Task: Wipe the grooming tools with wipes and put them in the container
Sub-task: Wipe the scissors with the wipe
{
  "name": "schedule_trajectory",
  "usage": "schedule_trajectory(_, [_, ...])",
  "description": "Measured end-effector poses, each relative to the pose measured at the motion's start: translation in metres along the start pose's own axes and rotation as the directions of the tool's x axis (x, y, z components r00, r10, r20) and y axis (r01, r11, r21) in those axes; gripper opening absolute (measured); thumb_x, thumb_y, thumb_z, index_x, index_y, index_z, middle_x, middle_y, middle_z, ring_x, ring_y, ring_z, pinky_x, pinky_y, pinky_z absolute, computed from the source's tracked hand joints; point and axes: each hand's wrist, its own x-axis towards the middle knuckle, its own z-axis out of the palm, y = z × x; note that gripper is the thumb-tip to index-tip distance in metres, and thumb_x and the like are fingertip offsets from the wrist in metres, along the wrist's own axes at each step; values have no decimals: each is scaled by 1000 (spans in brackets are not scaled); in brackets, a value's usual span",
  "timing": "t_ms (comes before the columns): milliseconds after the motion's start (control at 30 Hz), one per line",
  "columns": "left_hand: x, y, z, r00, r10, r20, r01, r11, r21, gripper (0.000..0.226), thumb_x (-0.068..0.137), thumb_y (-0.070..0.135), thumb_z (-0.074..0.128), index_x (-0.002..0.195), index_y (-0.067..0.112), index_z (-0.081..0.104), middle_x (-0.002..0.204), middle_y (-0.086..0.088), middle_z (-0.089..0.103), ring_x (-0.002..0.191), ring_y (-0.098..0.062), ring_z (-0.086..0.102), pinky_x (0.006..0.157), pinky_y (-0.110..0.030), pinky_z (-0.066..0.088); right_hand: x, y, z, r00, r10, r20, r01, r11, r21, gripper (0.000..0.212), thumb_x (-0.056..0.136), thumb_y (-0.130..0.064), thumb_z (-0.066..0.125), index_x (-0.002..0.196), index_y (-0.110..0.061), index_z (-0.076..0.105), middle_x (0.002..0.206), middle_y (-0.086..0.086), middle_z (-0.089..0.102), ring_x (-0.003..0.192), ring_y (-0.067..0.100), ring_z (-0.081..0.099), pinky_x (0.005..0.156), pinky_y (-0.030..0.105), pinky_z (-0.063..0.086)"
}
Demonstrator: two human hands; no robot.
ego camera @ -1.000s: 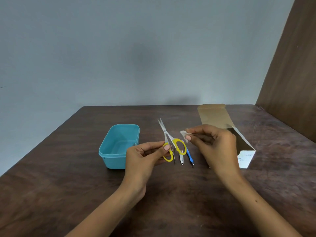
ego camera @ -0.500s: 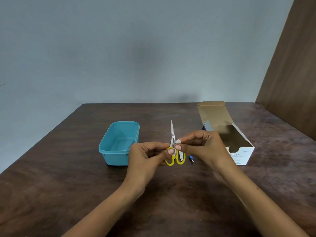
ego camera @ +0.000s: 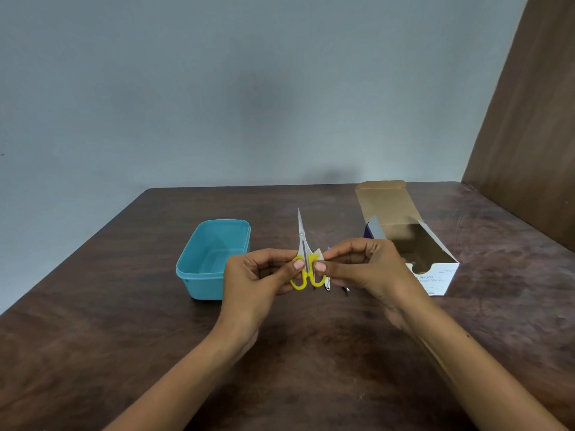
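Dark wood-grain table point(ego camera: 124, 353), plain grey wall behind. Left hand point(ego camera: 258, 275) pinching the yellow plastic loops of the scissors point(ego camera: 301, 244), centre frame; right hand point(ego camera: 357, 269) fingers point(ego camera: 320, 266) pinching a small white wipe point(ego camera: 319, 254) against them. Best to drag along the slim steel blades, away from the points. Smooth teal container point(ego camera: 193, 269) waiting left; open cardboard swab box point(ego camera: 441, 275) right.

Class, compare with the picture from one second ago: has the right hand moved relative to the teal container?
Yes. The right hand has moved left, toward the teal container, bringing its wipe against the yellow-handled scissors.
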Motion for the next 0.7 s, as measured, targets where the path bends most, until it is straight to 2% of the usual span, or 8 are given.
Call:
schedule_trajectory(167, [-1, 0, 0, 1000, -4, -11, 3, 999, -38, 9, 77, 3, 70, 84, 7, 73, 69, 0, 75, 63, -7, 70, 55, -17, 56, -1, -4, -4, 995, 96, 19, -96, 995, 36, 21, 58, -10, 82, 76, -6, 72, 77, 9, 75, 71, 14, 72, 67, 27, 58])
schedule_trajectory(300, [1, 1, -3, 999, -3, -53, -1, 998, -63, 16, 76, 6, 71, 91, 4, 72, 79, -7, 77, 72, -14, 73, 60, -20, 58, -3, -3, -1, 995, 91, 29, -93, 993, 67, 14, 62, -5, 81, 72, -9, 71, 77, 10, 75, 69, 14, 71, 62, 23, 58])
schedule_trajectory(533, [-1, -2, 2, 996, -5, -91, -1, 998, -68, 15, 77, 6, 70, 92, 7, 72, 78, -2, 76, 72, -9, 72, 58, -17, 55, -4, 2, 2, 992, 122, -3, -122, 988, 90, 21, 58, -4, 83, 73, -5, 67, 82, 17, 74, 67, 15, 71, 57, 23, 57])
schedule_trajectory(700, [-3, -2, 3, 996, -33, -82, 24, 994, -108, 15, 76, 9, 69, 91, 10, 71, 80, -1, 76, 74, -8, 72, 59, -16, 55, -3, 7, 7, 996, 80, -39, -74, 988, 134, 22, 58, 1, 82, 72, -3, 66, 71, 13, 73, 63, 15, 70, 53, 20, 54])
